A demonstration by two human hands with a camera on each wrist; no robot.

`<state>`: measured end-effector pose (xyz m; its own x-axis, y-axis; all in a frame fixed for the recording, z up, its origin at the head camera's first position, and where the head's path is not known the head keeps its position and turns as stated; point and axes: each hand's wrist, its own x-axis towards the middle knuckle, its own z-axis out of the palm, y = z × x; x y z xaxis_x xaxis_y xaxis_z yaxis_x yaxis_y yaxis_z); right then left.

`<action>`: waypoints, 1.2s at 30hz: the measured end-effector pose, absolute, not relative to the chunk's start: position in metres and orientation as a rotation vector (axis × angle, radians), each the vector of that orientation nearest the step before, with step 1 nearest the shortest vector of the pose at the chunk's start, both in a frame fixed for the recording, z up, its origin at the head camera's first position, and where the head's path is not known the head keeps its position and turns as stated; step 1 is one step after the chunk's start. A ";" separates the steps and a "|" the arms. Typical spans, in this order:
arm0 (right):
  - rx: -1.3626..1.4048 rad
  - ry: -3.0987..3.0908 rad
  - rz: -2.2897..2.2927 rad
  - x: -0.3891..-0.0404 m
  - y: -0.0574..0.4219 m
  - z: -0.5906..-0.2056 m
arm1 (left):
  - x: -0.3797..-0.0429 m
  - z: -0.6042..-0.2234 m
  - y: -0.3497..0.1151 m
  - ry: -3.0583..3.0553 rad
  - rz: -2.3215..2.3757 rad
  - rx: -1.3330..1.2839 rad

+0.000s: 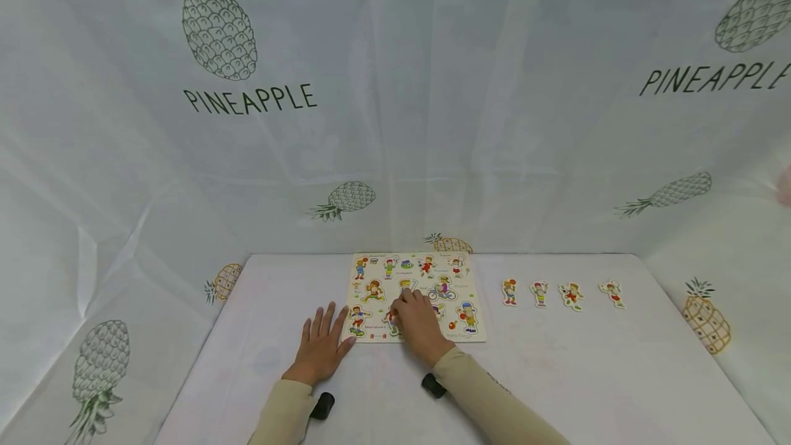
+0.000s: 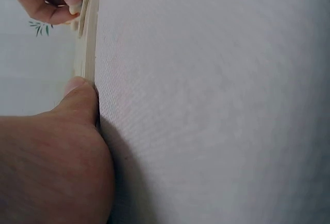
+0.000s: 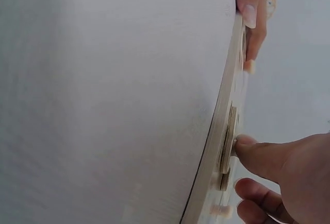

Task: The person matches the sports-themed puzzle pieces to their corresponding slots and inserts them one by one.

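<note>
A pale puzzle board (image 1: 469, 287) with sports figures lies at the table's far side. My left hand (image 1: 321, 345) lies palm down with fingers spread at its left edge; in the left wrist view its thumb (image 2: 77, 98) touches the board's side. My right hand (image 1: 423, 325) reaches over the lower middle of the board. It pinches a flat puzzle piece (image 3: 229, 139) between thumb and fingers. That piece sits slightly raised above the board surface in the right wrist view. Its picture is partly hidden by the hand.
Several loose figure pieces, among them a ball player (image 1: 509, 292) and a racket player (image 1: 612, 294), lie in a row right of the board. A white cloth with pineapple prints (image 1: 219, 33) hangs behind the white table (image 1: 587, 376). Dark wrist devices (image 1: 323, 406) sit at both wrists.
</note>
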<state>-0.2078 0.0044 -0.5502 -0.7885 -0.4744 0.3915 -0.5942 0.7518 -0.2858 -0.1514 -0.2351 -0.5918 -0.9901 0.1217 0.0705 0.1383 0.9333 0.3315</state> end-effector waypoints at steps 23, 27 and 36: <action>0.836 -2.641 0.652 -0.204 0.016 -0.546 | -0.151 -0.591 -0.232 -3.067 -0.526 -0.192; 0.766 -2.611 0.704 -0.205 0.030 -0.540 | -0.150 -0.590 -0.232 -3.069 -0.533 -0.188; 0.565 -2.595 0.742 -0.217 0.084 -0.528 | -0.150 -0.586 -0.232 -3.081 -0.540 -0.179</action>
